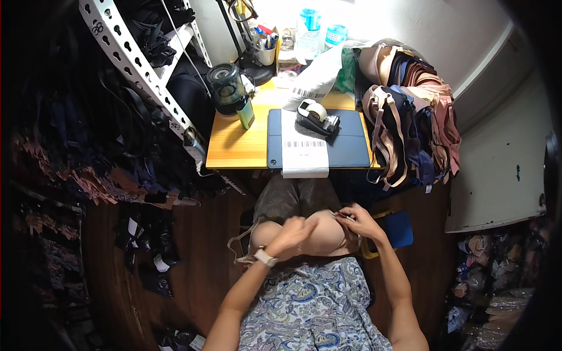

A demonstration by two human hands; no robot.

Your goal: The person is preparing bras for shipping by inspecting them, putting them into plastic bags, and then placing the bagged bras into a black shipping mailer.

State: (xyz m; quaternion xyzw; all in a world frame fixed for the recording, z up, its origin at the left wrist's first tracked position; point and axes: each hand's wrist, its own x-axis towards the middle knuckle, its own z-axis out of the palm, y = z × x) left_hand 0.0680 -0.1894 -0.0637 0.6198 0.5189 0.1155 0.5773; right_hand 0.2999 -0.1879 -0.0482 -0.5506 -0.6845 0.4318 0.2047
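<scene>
A beige padded bra [324,234] lies across my lap with its cups facing up. One of its straps [237,245] loops out to the left. My left hand [297,233], a pale watch on its wrist, is over the middle of the bra, its fingers slightly blurred and extended onto the right-hand cup. At that cup's upper right edge, my right hand [358,221] pinches the bra between thumb and fingers. The exact part between those fingertips is mostly hidden.
Ahead is a wooden desk [239,147] bearing a dark blue tablet case [349,149], barcode label strip [305,160], tape dispenser [317,117] and phone [246,115]. Bras [421,109] are heaped at its right. A white perforated rack [145,81] stands left; bagged items [491,272] lie right.
</scene>
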